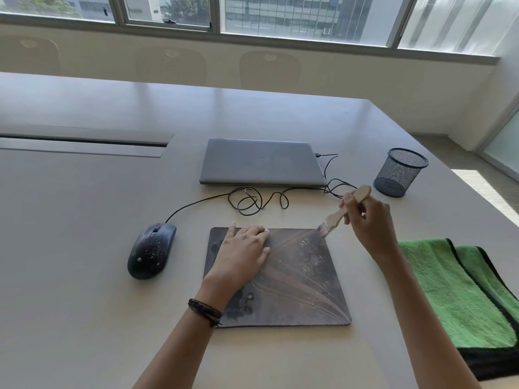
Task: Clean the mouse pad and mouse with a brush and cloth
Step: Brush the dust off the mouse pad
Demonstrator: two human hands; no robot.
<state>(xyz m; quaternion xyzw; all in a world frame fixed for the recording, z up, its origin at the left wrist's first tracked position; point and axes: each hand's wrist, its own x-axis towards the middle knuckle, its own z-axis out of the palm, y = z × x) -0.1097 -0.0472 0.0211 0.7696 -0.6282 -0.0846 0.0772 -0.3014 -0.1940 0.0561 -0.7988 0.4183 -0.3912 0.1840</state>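
A dark mouse pad [297, 282] with pale crumbs on its right half lies in front of me. My left hand [241, 254] rests flat on its upper left part, fingers spread. My right hand [368, 223] grips the wooden handle of a small brush [337, 217], whose bristles touch the pad's far right corner. A black wired mouse [151, 251], speckled with crumbs, sits on the table left of the pad. A folded green cloth [460, 293] with a black border lies to the right.
A shut grey laptop [261, 161] lies behind the pad, with the mouse cable [252, 202] looped in front of it. A black mesh pen cup [398, 172] stands at the right, near the table edge. A cable slot [81, 141] is set into the table at the far left.
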